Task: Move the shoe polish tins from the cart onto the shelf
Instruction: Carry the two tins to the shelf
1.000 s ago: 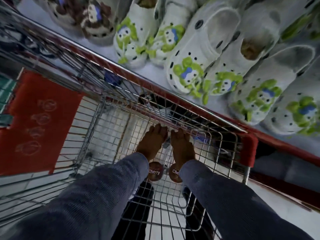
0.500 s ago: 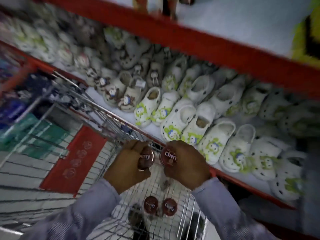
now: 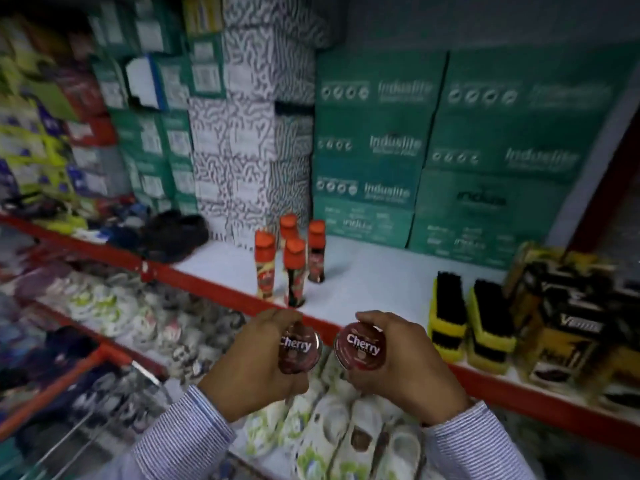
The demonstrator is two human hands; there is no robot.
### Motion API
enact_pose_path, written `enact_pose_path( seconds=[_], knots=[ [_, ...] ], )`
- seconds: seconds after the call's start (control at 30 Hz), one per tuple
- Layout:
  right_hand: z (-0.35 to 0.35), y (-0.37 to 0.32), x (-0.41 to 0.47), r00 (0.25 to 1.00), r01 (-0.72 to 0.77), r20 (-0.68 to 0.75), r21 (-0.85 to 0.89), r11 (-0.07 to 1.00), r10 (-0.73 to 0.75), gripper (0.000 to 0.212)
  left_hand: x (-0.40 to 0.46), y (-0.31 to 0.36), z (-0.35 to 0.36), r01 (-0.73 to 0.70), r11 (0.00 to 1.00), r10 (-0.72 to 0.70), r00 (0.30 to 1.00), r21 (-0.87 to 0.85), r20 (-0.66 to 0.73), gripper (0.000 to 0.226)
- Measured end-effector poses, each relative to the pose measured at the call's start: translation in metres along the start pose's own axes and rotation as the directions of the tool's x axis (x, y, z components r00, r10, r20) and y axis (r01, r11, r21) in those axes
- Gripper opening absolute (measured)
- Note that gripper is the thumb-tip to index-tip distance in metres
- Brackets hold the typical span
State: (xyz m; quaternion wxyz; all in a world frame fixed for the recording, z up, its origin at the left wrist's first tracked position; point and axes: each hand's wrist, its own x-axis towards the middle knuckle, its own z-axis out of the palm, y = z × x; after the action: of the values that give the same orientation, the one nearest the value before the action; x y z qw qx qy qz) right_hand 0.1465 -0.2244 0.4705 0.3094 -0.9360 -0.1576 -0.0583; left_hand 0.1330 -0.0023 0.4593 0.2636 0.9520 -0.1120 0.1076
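Observation:
My left hand [image 3: 256, 368] grips a round dark red "Cherry" shoe polish tin [image 3: 298, 348] by its edge. My right hand [image 3: 405, 372] grips a second, matching tin [image 3: 362, 346], lid facing me. Both tins hang side by side just below the red front edge of the white shelf [image 3: 374, 289], in front of its bare middle part. The cart [image 3: 86, 420] shows only as blurred wire at the lower left; its contents are out of view.
Several orange-capped polish bottles [image 3: 294, 265] stand on the shelf just beyond my left hand. Yellow-backed black brushes [image 3: 467, 323] and yellow-black boxes [image 3: 568, 327] fill the right. Green boxes [image 3: 433, 150] line the back. White clogs [image 3: 332, 441] lie on the lower shelf.
Both hands have lifted a tin each out of the cart and risen to the upper shelf's front edge. My view has swung up from the cart to the shelves.

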Motion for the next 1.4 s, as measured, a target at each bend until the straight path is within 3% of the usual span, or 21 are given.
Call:
enact_pose_path(
  seconds=[0.13, 0.2, 0.5, 0.83, 1.03, 1.13, 1.23, 1.4],
  knots=[
    [-0.011, 0.008, 0.023, 0.996, -0.084, -0.016, 0.000, 0.996, 0.084, 0.092, 0.037, 0.007, 0.005, 0.026, 0.999, -0.025, 0.999, -0.018, 0.029, 0.092],
    [-0.028, 0.023, 0.048, 0.984, -0.143, -0.099, 0.046, 0.989, 0.147, 0.092, 0.085, 0.020, 0.007, -0.020, 1.000, 0.020, 0.999, -0.005, 0.032, 0.094],
    [-0.020, 0.050, 0.133, 0.922, -0.384, -0.016, 0.070, 0.921, 0.386, 0.093, 0.187, 0.015, 0.042, 0.056, 0.998, -0.061, 0.989, 0.040, 0.133, 0.086],
    [0.006, 0.073, 0.171, 0.887, -0.462, -0.049, -0.056, 0.885, 0.460, 0.047, 0.231, -0.004, 0.081, 0.137, 0.984, -0.159, 0.961, 0.113, 0.225, 0.068],
    [0.007, 0.077, 0.175, 0.880, -0.473, 0.010, -0.092, 0.876, 0.475, 0.050, 0.233, -0.004, 0.089, 0.125, 0.982, -0.158, 0.957, 0.143, 0.243, 0.064],
    [0.003, 0.075, 0.168, 0.893, -0.442, 0.037, -0.114, 0.890, 0.448, 0.056, 0.228, 0.000, 0.082, 0.118, 0.983, -0.150, 0.958, 0.141, 0.244, 0.064],
    [-0.005, 0.066, 0.152, 0.940, -0.337, 0.012, -0.117, 0.934, 0.341, 0.071, 0.211, 0.009, 0.069, 0.048, 0.993, -0.069, 0.976, 0.107, 0.205, 0.078],
    [0.005, 0.042, 0.076, 0.974, -0.045, -0.225, -0.119, 0.992, 0.017, 0.081, 0.133, 0.024, 0.051, -0.194, 0.964, 0.198, 0.980, 0.184, -0.002, 0.073]
  ],
)
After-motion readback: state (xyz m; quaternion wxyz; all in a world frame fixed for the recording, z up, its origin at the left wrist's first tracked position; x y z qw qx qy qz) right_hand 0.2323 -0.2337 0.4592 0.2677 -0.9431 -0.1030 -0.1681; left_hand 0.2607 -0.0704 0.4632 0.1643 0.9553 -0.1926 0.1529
